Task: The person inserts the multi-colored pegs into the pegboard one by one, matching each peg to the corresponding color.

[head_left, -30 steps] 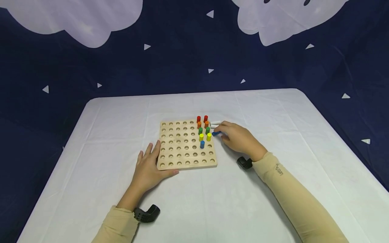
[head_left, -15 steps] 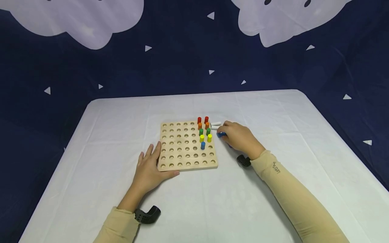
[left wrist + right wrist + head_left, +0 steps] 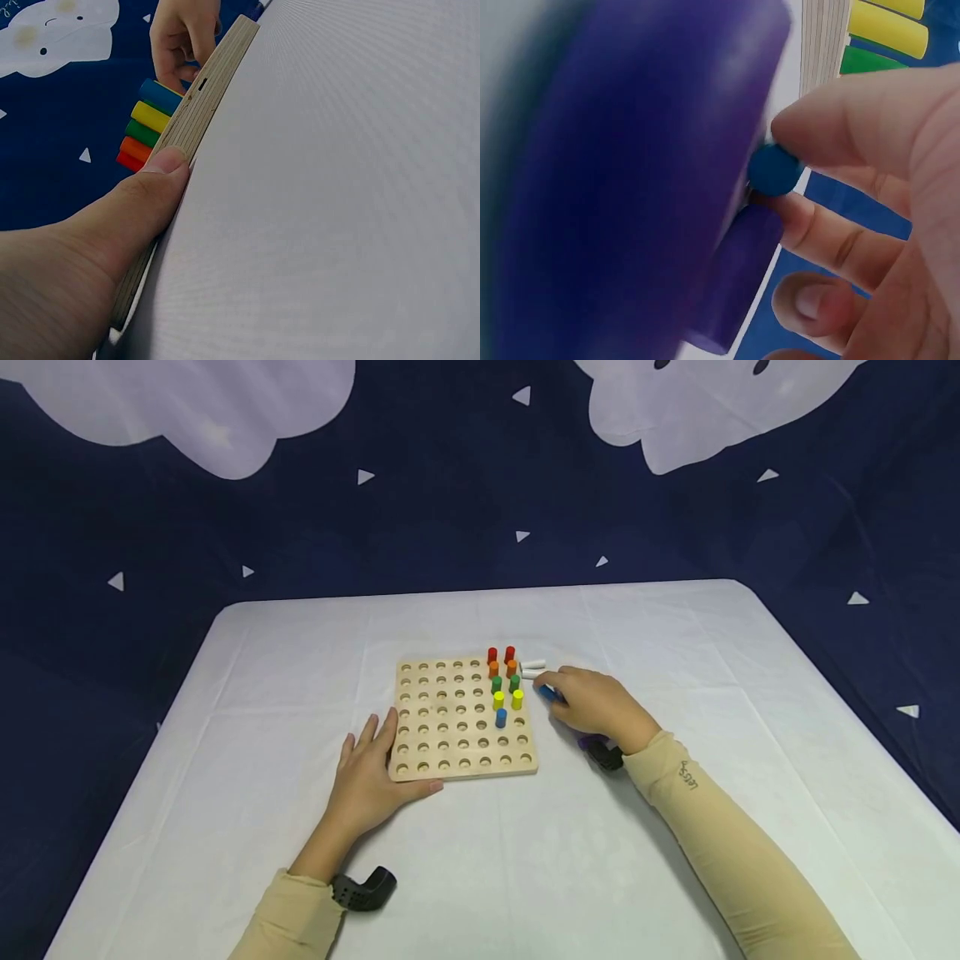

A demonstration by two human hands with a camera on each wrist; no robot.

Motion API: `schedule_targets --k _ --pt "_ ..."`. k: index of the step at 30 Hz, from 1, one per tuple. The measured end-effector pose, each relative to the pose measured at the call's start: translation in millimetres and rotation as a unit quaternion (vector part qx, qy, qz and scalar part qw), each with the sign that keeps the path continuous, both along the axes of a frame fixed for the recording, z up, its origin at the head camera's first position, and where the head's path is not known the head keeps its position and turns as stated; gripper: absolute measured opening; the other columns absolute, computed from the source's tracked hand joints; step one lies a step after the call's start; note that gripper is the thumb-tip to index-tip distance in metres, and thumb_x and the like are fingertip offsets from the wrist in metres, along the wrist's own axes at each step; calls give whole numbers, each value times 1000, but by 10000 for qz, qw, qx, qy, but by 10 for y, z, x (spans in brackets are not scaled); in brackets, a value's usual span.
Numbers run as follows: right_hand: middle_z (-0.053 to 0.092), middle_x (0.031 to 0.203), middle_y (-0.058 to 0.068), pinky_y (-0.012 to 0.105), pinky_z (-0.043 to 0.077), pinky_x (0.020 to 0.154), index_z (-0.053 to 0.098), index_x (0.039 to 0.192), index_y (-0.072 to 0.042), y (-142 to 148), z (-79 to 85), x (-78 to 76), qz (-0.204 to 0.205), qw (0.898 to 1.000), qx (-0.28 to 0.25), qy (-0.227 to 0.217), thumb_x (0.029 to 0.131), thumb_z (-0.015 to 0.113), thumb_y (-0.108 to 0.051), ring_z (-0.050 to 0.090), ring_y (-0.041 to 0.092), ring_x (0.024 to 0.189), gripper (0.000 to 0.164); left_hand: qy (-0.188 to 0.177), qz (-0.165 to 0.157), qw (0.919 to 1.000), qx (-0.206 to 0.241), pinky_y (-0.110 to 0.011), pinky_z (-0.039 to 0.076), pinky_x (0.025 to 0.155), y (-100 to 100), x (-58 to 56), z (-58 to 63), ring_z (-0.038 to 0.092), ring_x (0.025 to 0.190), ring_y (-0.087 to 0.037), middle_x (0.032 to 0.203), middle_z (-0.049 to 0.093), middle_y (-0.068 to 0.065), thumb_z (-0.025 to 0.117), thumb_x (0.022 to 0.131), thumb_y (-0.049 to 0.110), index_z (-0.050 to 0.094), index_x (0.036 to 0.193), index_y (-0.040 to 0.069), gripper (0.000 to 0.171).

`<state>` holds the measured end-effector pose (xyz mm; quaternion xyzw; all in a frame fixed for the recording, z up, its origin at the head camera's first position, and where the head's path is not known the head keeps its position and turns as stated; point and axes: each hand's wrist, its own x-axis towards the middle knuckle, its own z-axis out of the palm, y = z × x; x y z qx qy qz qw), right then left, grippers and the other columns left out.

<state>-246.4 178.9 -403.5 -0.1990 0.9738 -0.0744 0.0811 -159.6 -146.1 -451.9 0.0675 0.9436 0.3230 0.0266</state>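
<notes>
My left hand [image 3: 367, 785] rests at the near left corner of a wooden pegboard [image 3: 452, 737], fingers straight along its left side. Its thumb [image 3: 142, 191] presses the front edge in the left wrist view. Just right of the board, my right hand [image 3: 596, 702] pinches a blue peg [image 3: 775, 170] between thumb and forefinger, low over the cloth. Beneath these fingers lies a purple peg [image 3: 739, 281]. Two columns of pegs stand upright in the board: red, orange, green and yellow pairs, plus one blue peg [image 3: 501, 719] in the left column.
White pegs [image 3: 532, 665] lie beside the board's far right corner. A large blurred purple cylinder [image 3: 645, 180] fills much of the right wrist view. White cloth [image 3: 480, 860] covers the table, and a dark blue curtain [image 3: 435, 543] hangs behind it.
My right hand and the blue peg have shifted slightly right, away from the board's edge. Purple now shows beside the right wrist. My left hand keeps its place on the board.
</notes>
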Motion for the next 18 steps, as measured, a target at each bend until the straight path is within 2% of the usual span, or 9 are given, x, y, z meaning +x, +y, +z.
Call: schedule_targets --k 4,8,14,18 --pt "67 101 6 38 51 74 60 135 -12 12 -19 -8 -87 9995 -263 -170 94 66 -25 56 18 82 43 -16 3 10000 1 -59 2 124 -1 3 -1 14 154 -38 162 26 -22 85 66 60 20 158 5 126" --pt "65 91 2 31 46 65 58 135 -12 57 -38 0 -292 9951 -882 -330 94 69 -30 55 15 74 47 -36 -4 10000 -20 -58 2 124 5 2 -5 14 154 -38 162 26 -22 85 65 61 19 158 5 127" --pt "70 104 3 28 46 55 55 134 -12 71 -8 100 -448 9701 -2329 -519 93 71 -25 52 16 62 47 -13 -33 10000 -48 -58 2 124 9 -3 2 14 154 -39 162 26 -22 85 65 62 19 158 5 127" --pt "71 102 1 27 45 50 56 128 -14 21 20 173 -375 9628 -2650 -379 91 74 -24 51 16 57 42 -5 -26 10000 -52 -59 2 124 1 2 10 14 154 -39 161 26 -23 85 66 61 20 158 4 127"
